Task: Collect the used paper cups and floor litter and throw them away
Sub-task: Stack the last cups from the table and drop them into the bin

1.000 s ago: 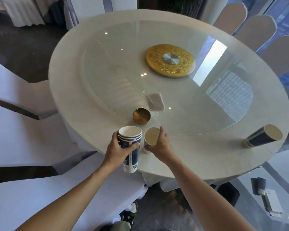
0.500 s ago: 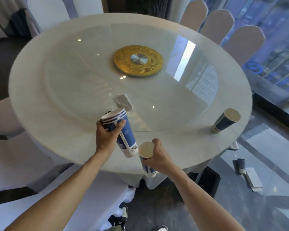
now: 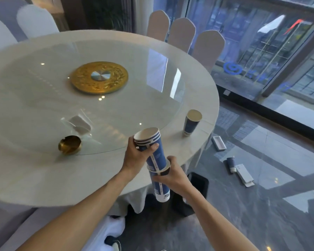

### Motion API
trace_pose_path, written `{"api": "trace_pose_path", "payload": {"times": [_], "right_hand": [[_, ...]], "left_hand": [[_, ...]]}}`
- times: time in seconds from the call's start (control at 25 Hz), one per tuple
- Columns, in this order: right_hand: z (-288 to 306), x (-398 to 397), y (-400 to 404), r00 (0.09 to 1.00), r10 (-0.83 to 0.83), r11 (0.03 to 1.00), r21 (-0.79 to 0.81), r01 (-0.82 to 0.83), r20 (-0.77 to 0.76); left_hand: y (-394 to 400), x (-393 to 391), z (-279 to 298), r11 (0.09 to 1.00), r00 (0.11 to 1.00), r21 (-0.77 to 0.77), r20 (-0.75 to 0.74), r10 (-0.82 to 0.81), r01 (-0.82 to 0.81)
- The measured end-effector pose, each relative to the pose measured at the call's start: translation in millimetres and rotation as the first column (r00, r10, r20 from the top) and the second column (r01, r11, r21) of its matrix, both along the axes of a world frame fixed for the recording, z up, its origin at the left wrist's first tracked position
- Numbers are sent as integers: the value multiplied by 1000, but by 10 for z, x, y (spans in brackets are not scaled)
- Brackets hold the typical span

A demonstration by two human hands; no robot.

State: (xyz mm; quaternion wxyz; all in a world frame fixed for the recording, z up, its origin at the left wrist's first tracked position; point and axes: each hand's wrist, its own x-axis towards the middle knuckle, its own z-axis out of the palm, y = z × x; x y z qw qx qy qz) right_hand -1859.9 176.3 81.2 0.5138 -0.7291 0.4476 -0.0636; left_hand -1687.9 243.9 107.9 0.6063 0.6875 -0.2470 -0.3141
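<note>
My left hand (image 3: 137, 156) grips a stack of blue paper cups (image 3: 153, 151) near its rims, tilted over the table's near edge. My right hand (image 3: 172, 175) holds a single blue-and-white paper cup (image 3: 161, 191) from below, and the stack's bottom sits inside its mouth. Another blue paper cup (image 3: 191, 123) stands upright on the table's right edge. On the floor to the right lie a small blue cup (image 3: 231, 163), a white paper box (image 3: 244, 175) and a flat white packet (image 3: 218, 143).
The round table (image 3: 43, 178) carries a glass turntable with a gold centre disc (image 3: 99, 77), a gold ashtray (image 3: 69, 144) and a clear card holder (image 3: 79, 123). Covered chairs ring the table. A black bin (image 3: 194, 194) stands under the table's edge. Glass wall at right.
The view has swung right. My right hand lifted the single cup off the table and brought it under the stack; the stack's bottom now sits in it.
</note>
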Motion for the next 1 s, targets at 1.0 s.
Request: {"api": "trace_pose_path", "payload": {"times": [1.0], "right_hand": [[-55, -305, -2357, 953, -299, 919, -278, 278, -36]], "left_hand": [[-1835, -189, -664, 939, 964, 222, -17, -267, 264]]}}
